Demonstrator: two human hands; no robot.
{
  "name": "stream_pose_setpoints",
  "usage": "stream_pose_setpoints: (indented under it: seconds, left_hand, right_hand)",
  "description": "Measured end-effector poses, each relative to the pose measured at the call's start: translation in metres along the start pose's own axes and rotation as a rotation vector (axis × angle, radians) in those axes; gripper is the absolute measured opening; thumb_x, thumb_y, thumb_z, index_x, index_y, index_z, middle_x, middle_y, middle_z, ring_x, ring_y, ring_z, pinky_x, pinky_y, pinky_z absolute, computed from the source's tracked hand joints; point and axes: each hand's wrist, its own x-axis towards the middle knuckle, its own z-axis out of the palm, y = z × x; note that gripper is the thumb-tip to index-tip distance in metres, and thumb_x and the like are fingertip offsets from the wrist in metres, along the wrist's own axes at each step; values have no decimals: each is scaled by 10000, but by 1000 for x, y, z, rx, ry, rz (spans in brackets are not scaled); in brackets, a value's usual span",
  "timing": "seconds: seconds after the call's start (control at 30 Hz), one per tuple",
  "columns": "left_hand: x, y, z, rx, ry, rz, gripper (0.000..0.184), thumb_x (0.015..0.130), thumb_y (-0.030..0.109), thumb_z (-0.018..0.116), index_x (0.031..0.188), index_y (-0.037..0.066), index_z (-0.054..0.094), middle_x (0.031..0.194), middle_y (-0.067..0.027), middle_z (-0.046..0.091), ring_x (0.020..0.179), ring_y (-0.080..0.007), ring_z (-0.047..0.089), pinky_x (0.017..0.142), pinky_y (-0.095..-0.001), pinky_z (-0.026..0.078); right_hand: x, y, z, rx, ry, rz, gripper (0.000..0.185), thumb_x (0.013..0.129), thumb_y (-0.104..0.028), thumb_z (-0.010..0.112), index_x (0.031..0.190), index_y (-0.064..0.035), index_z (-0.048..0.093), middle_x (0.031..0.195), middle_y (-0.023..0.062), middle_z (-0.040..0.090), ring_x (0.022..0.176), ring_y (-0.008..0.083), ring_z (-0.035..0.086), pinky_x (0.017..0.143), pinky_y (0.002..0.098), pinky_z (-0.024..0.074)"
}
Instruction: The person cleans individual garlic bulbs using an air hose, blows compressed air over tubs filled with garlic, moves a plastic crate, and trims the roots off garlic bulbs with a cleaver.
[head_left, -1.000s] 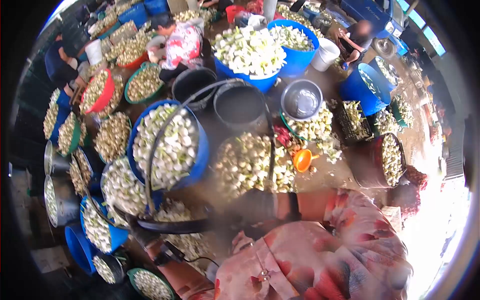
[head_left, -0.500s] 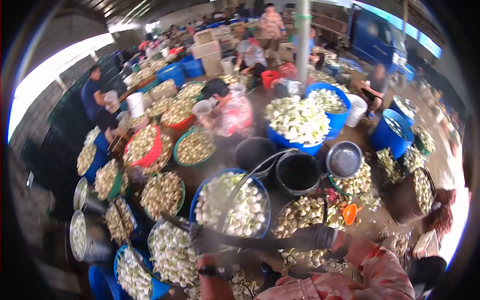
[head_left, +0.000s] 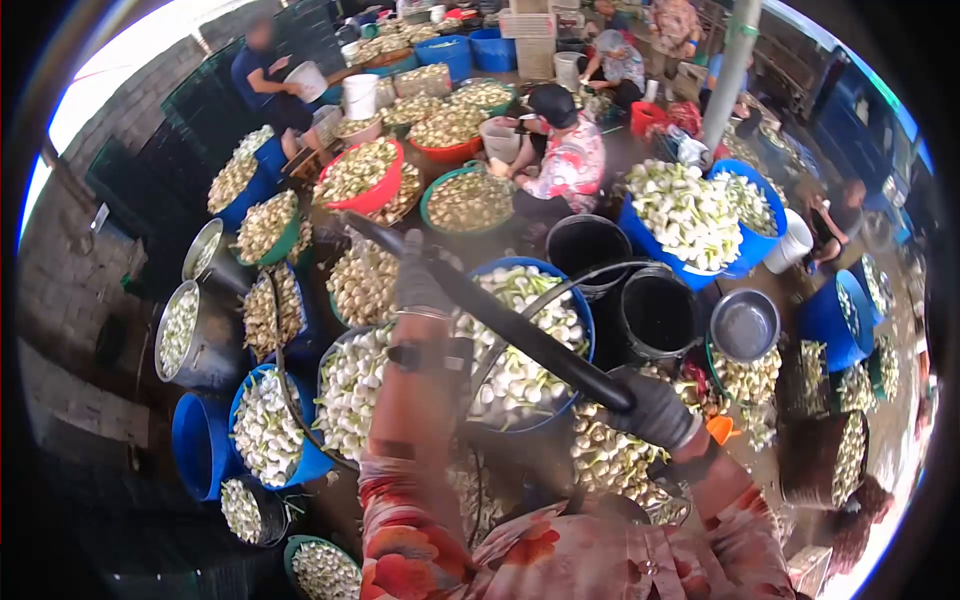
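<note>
My left hand (head_left: 424, 282), in a dark grey glove, is closed around the upper part of a thick black pipe (head_left: 530, 338). My right hand (head_left: 655, 408), also gloved, grips the pipe's lower right end. The pipe slants from upper left to lower right above a blue tub of white bulbs (head_left: 500, 398) with green stalks, which look like garlic. A thin dark hose (head_left: 545, 297) arches over the same tub; where it joins is hidden. More white bulbs (head_left: 352, 392) fill a container beside my left forearm.
Two black tubs (head_left: 660, 312) stand beyond the pipe, near a metal basin (head_left: 744, 325). A person in a patterned top (head_left: 572, 160) sits ahead among filled tubs. A metal post (head_left: 733, 75) rises at the right. An orange scoop (head_left: 720, 430) lies near my right wrist.
The pipe has swung from nearly level to a steep slant, its left end raised. My left hand has moved up and forward with it. The whole view has shifted too.
</note>
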Motion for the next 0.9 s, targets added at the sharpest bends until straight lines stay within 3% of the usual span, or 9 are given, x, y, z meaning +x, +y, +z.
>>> stream_pose_setpoints:
  seconds: [0.07, 0.13, 0.27, 0.3, 0.4, 0.43, 0.53, 0.63, 0.9]
  left_hand:
    - [15, 14, 4, 106, 49, 9, 297, 880, 402, 640, 732, 163, 544, 613, -5, 531, 545, -160, 506, 524, -297, 430]
    - [36, 18, 7, 162, -99, -47, 334, 927, 449, 518, 714, 192, 541, 565, 17, 509, 502, -173, 501, 479, -300, 415]
    - [38, 36, 19, 164, 176, 48, 399, 935, 499, 449, 1015, 140, 602, 883, -74, 644, 797, -240, 620, 753, -437, 525]
    - [40, 35, 13, 73, -332, -135, 393, 935, 455, 486, 1093, 113, 599, 993, -97, 646, 904, -253, 614, 832, -432, 508]
    - [23, 33, 8, 174, 180, 88, 307, 920, 439, 553, 754, 181, 563, 625, 31, 542, 544, -161, 523, 500, -318, 445]
    - [33, 35, -18, 63, 11, -5, 322, 899, 425, 582, 955, 112, 636, 835, -36, 664, 716, -215, 636, 683, -355, 543]
    - [44, 27, -42, 79, 235, 16, 284, 874, 413, 638, 830, 134, 604, 726, -8, 633, 591, -180, 595, 563, -306, 512]
    - [49, 27, -51, 13, 415, -35, 301, 877, 414, 642, 756, 173, 510, 631, 17, 458, 541, -162, 458, 505, -298, 421]
    - [95, 32, -140, -64, 410, -98, 307, 842, 369, 675, 967, 109, 570, 702, -29, 573, 546, -176, 551, 496, -301, 510]
  right_hand:
    - [6, 5, 7, 148, -5, 115, 335, 787, -399, 712, 935, -107, 644, 809, 136, 649, 729, 302, 643, 605, 408, 498]
    - [13, 17, 9, 82, -38, 40, 485, 802, -492, 678, 1073, -101, 585, 843, 167, 659, 791, 339, 654, 700, 434, 501]
    - [25, 0, -17, 190, -117, 96, 544, 809, -494, 668, 1178, -110, 554, 886, 165, 670, 860, 337, 657, 778, 421, 506]
    - [25, 5, -9, 204, -83, 83, 557, 813, -497, 663, 1204, -118, 546, 908, 162, 672, 869, 333, 659, 785, 418, 507]
    - [38, 30, 36, 221, -70, 21, 574, 816, -466, 683, 1256, -130, 535, 992, 144, 674, 899, 313, 665, 801, 402, 512]
    - [40, 27, 40, 288, -97, 65, 577, 815, -467, 688, 1247, -113, 541, 987, 152, 673, 901, 312, 665, 797, 403, 512]
    - [59, 1, 31, 281, -220, 254, 630, 788, -408, 755, 1261, -55, 538, 1038, 146, 658, 958, 252, 648, 847, 359, 506]
    - [84, 0, 54, 171, -186, 154, 635, 771, -438, 761, 1225, -43, 560, 982, 147, 667, 915, 266, 658, 806, 366, 514]
    - [126, -2, 102, 144, -312, 265, 570, 787, -354, 765, 1223, -48, 564, 1031, 131, 667, 952, 229, 650, 853, 351, 507]
